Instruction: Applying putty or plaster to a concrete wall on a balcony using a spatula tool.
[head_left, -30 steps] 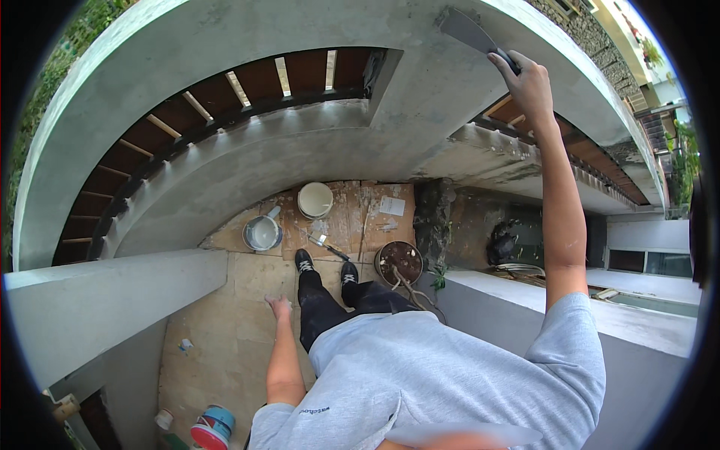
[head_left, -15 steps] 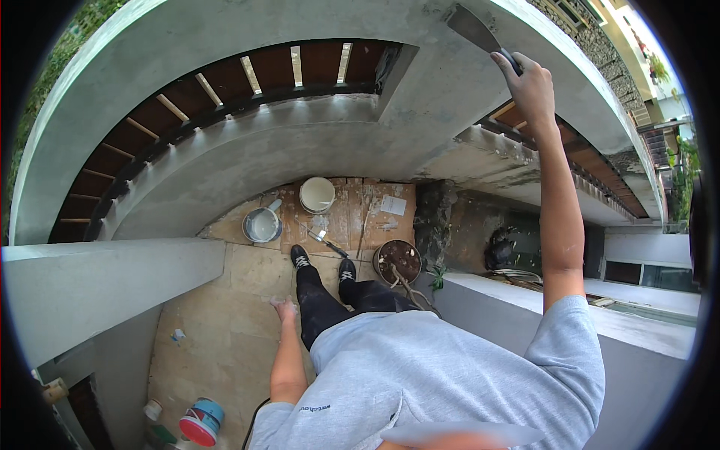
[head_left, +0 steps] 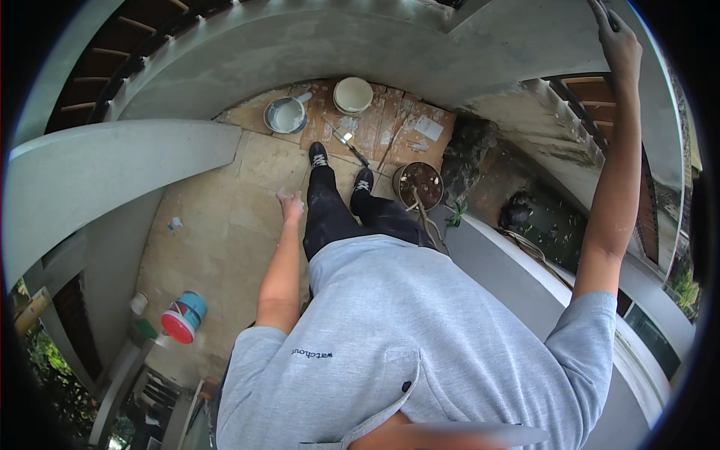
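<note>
My right hand (head_left: pixel 621 51) is raised to the upper right, its fingers wrapped round the dark handle of a putty knife (head_left: pixel 600 10). The knife's blade lies beyond the top edge of the picture. Behind that hand stands a grey plastered wall (head_left: pixel 517 52). My left hand (head_left: pixel 290 204) hangs low beside my left leg, fingers loosely apart and whitish with residue, holding nothing. On the floor ahead are a white bucket (head_left: pixel 352 112) and a grey bucket (head_left: pixel 279 129) of pale mix. A long-handled tool (head_left: pixel 352 152) lies near my shoes.
Cardboard (head_left: pixel 401 112) covers the floor along the curved wall. A potted plant (head_left: pixel 406 201) stands by my right foot. A low pale wall (head_left: pixel 135 142) juts in from the left. At lower left sits a blue bucket with a red end (head_left: pixel 180 327).
My view has tilted down. My right hand, still gripping the putty knife, now shows farther right and higher, and the blade has left the picture. My left hand stays low, its fingers loosely apart.
</note>
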{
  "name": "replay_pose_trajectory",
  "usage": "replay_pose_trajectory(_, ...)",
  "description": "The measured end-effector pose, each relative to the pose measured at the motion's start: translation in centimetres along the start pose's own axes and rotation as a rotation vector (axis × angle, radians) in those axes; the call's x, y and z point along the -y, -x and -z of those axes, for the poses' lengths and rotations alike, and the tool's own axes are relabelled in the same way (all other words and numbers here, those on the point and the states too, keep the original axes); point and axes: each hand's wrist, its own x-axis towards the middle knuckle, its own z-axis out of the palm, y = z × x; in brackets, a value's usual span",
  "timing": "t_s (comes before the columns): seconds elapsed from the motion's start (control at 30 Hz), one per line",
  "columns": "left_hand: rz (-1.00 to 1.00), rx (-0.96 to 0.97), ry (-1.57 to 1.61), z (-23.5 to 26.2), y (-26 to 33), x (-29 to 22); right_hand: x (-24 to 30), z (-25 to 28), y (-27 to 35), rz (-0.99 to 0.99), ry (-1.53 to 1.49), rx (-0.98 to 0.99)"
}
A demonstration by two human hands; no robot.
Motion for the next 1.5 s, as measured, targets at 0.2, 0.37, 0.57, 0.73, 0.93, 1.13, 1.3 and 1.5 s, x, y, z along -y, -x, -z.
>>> replay_pose_trajectory(0.2, 0.137, 0.007, 0.005, 2.0, 3.6, -1.2, -3.3, -2.2, -0.2, 0.104, 0.085, 0.015)
replay_pose_trajectory(0.37, 0.194, -0.010, 0.111, 4.0, 4.3, -1.3, -5.2, 1.1, -0.1, 0.281, -0.042, 0.009)
replay_pose_trajectory(0.57, 0.315, -0.087, 0.109, 6.4, 3.3, 2.4, 2.3, 0.4, -0.3, 0.064, -0.043, 0.009)
replay_pose_trajectory(0.73, 0.248, -0.066, 0.128, 5.0, 3.7, 1.0, 3.6, 1.0, -1.1, 0.087, -0.032, 0.008)
replay_pose_trajectory(0.93, 0.269, -0.114, 0.159, 3.0, 3.8, -0.4, 1.5, 1.8, -0.4, 0.034, -0.008, 0.002)
replay_pose_trajectory(1.13, 0.244, -0.109, 0.113, 3.7, 4.0, 2.2, 1.4, 1.9, -0.2, 0.057, 0.023, 0.026)
replay_pose_trajectory(1.3, 0.163, -0.144, 0.085, 5.5, 4.1, 3.3, -1.5, 1.9, 1.1, 0.076, -0.060, 0.023)
replay_pose_trajectory(1.5, 0.184, -0.285, 0.098, 5.8, 4.1, 8.4, -1.3, -1.1, -1.0, 0.097, -0.044, 0.124)
